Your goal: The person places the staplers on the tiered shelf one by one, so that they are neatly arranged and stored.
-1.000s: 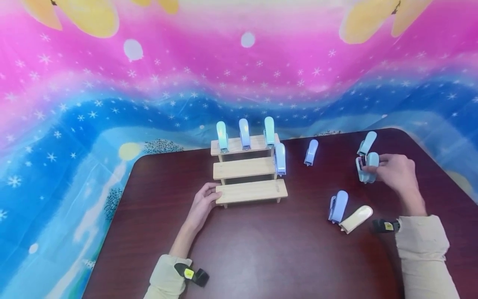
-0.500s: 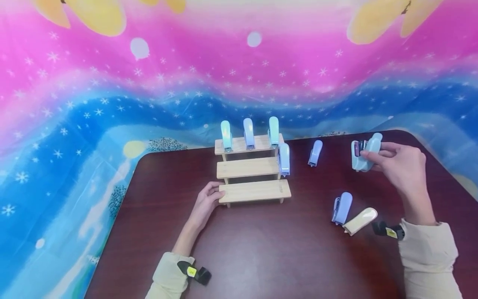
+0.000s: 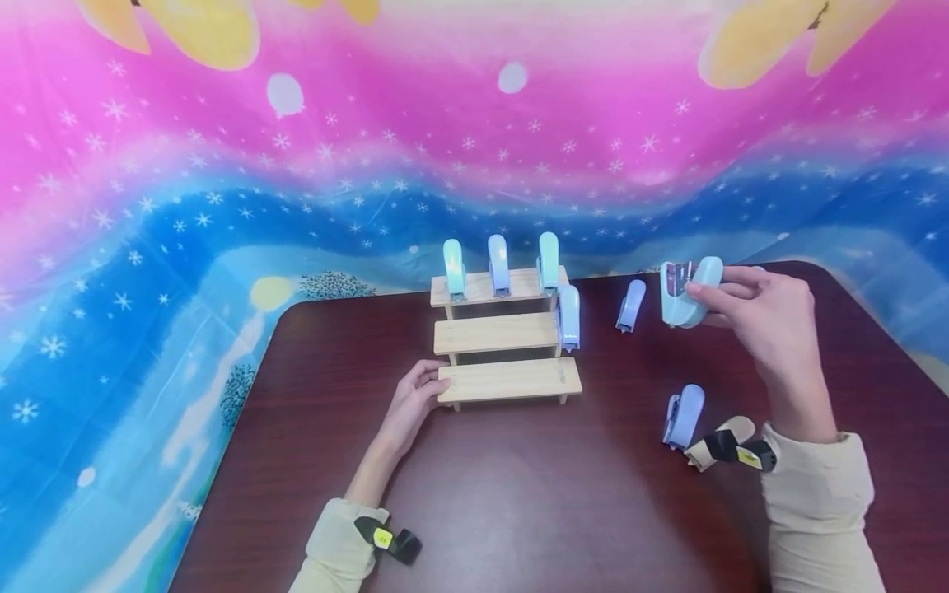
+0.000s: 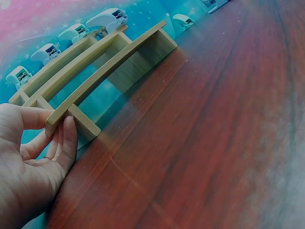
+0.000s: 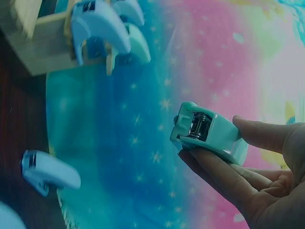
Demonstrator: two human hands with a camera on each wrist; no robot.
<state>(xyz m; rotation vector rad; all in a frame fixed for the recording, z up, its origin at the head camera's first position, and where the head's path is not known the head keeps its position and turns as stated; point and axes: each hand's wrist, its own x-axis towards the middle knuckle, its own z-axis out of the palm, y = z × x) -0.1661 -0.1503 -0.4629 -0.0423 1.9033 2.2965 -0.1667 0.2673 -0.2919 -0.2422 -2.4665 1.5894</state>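
Pinching mint-green plastic stapler (image 3: 707, 288) in right hand (image 3: 782, 317), aloft near far edge of dark red-brown wood-grain tabletop (image 3: 519, 494), right of three-tier pale wooden rack (image 3: 511, 379); gripping left end of rack's lowest board with left hand (image 3: 410, 405). Judged at risk of slipping from a light pinch, of clipping glossy lavender plastic stapler (image 3: 569, 311) at middle tier's right end if swung low, or of skewing rack if tugged leftward. Seen from right wrist, not head: coil-like metal part (image 5: 201, 126) inside mint-green stapler's end; from left wrist alone: fingers (image 4: 70, 136) beneath board, close to leg (image 4: 86, 123).

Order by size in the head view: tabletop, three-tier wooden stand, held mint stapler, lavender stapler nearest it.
Tabletop
Three-tier wooden stand
Held mint stapler
Lavender stapler
Nearness may exaggerate the held one.
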